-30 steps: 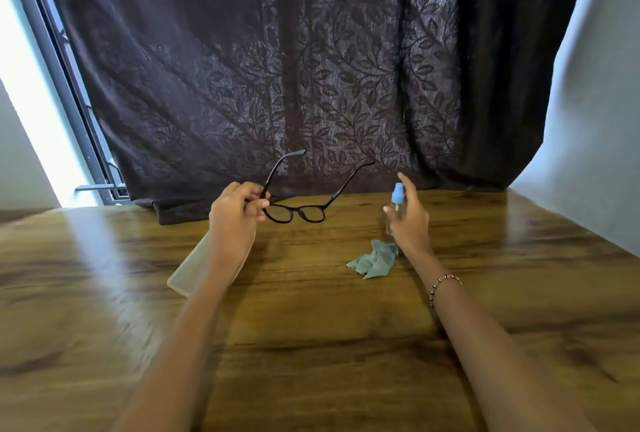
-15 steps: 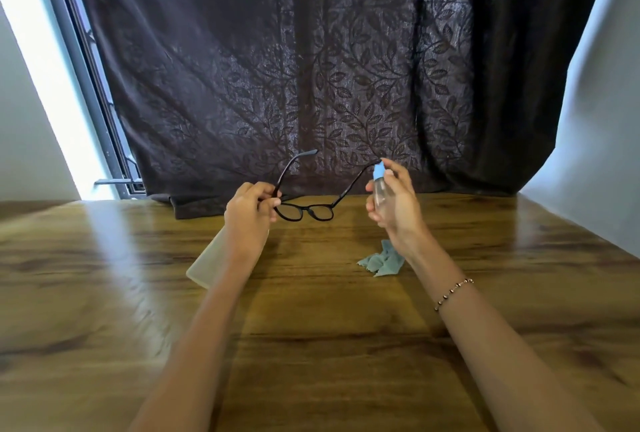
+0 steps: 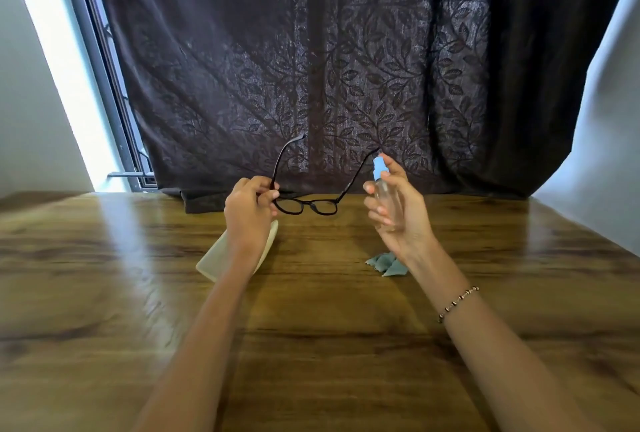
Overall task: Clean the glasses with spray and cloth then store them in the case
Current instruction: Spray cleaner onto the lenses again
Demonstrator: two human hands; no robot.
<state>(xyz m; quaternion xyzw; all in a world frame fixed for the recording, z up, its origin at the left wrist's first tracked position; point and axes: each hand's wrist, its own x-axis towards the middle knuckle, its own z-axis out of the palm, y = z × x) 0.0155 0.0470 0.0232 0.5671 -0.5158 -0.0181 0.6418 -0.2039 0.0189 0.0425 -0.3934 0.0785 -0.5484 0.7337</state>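
My left hand point(image 3: 250, 213) pinches the left corner of black-framed glasses point(image 3: 308, 206), holding them above the table with both temples unfolded and pointing up and away. My right hand point(image 3: 398, 213) grips a small clear spray bottle point(image 3: 383, 189) with a light blue nozzle, upright just right of the glasses, the index finger resting over the top. A crumpled teal cloth point(image 3: 386, 263) lies on the table below my right wrist. A pale cream glasses case point(image 3: 214, 258) lies under my left wrist, partly hidden by it.
The wooden table point(image 3: 311, 327) runs wide on both sides. A dark leaf-patterned curtain point(image 3: 311, 68) hangs along its far edge. A bright window frame point(image 3: 104, 85) stands at the left and a white wall point(image 3: 606, 120) at the right.
My right hand has lifted the spray bottle off the table and brought it up beside the glasses. The left hand keeps hold of the glasses at about the same height.
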